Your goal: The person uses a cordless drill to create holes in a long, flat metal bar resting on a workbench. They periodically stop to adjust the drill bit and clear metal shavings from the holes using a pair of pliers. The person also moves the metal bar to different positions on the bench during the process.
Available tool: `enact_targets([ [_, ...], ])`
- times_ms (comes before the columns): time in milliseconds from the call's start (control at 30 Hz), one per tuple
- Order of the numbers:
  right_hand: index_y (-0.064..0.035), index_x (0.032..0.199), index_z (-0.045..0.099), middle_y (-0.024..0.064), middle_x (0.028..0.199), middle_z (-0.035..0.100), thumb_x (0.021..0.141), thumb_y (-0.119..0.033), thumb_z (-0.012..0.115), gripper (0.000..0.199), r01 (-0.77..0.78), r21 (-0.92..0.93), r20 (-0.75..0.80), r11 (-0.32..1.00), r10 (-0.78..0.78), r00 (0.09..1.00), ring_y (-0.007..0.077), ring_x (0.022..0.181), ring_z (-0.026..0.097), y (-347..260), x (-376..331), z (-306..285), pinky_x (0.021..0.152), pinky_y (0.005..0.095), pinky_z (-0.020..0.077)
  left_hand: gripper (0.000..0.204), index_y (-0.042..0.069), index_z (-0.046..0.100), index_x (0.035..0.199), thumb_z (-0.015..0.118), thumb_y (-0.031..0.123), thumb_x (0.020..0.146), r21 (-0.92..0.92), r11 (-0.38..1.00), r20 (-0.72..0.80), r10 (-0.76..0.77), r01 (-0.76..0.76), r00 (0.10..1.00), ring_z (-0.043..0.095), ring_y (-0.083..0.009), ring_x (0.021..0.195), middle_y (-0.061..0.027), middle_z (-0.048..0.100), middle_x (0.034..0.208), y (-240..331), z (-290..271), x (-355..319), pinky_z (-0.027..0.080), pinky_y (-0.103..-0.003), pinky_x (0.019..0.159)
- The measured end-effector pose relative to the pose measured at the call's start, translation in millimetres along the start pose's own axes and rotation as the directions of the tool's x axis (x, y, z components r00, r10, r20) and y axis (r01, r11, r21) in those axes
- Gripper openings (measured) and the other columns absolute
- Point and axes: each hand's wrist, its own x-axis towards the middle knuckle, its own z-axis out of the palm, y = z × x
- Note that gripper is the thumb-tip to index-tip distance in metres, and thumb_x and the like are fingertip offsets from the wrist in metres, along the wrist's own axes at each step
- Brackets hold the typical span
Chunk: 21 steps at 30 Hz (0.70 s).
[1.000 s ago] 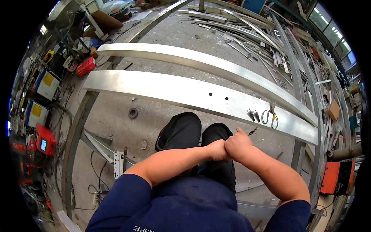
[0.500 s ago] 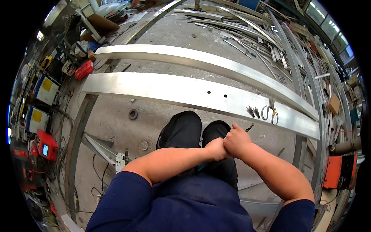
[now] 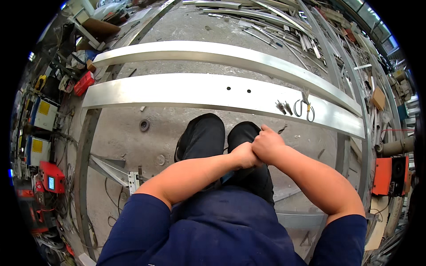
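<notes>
While I look down, left hand [image 3: 243, 155] and right hand [image 3: 267, 145] are fisted, pressed together above the aluminium beam [image 3: 186, 92]; scissors [image 3: 305, 107] nearby.

shirt: dark navy, short sleeves | forearms: bare | trousers: black | hands: ungloved

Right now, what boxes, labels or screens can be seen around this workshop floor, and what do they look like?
Red machine, far left floor: boxy, with a small lit bluish screen.
Two grey machines, left edge: square yellow labels.
Orange box, right edge: black round front.
Cardboard box, upper right: small, brown.
</notes>
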Motion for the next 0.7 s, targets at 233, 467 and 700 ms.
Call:
enact_targets([
  [233,-0.0165,0.089,0.081,0.0030,0.095,0.079,0.087,-0.022,0.065,0.017,-0.028,0.069,0.045,0.997,0.025,0.999,0.0175,0.091,0.072,-8.1,5.3,-6.8,0.105,0.0359,0.0409,0.030,-0.001,0.073,0.082,0.081,0.026,0.072,0.214,0.976,-0.099,-0.010,0.031,0.995,0.066,-0.0232,0.064,-0.0130,0.071,0.073,-21.0,5.7,1.2,0.051,-0.039,0.061],
  [467,-0.0086,0.129,0.062,0.0131,0.143,0.054,0.087,-0.024,0.068,0.045,-0.097,0.146,-0.774,0.985,0.175,0.609,0.0289,0.139,0.047,-35.5,-19.1,14.6,0.124,0.0495,0.0255,0.023,0.000,0.073,0.093,0.080,0.015,0.077,-0.114,0.966,-0.186,0.208,-0.232,0.960,0.067,-0.0176,0.074,-0.0087,0.074,0.086,-0.9,-34.0,-41.8,0.053,-0.034,0.071],
  [700,-0.0006,0.135,0.056,0.0198,0.148,0.048,0.084,-0.030,0.079,0.063,-0.148,0.768,-0.469,0.623,0.704,0.534,0.0380,0.141,0.042,-14.2,-24.7,75.6,0.119,0.0489,0.0326,0.010,0.001,0.068,0.084,0.072,0.003,0.075,-0.528,0.813,-0.280,0.108,-0.247,0.954,0.068,-0.0194,0.082,-0.0097,0.071,0.084,-8.0,-92.8,-72.3,0.054,-0.033,0.080],
])
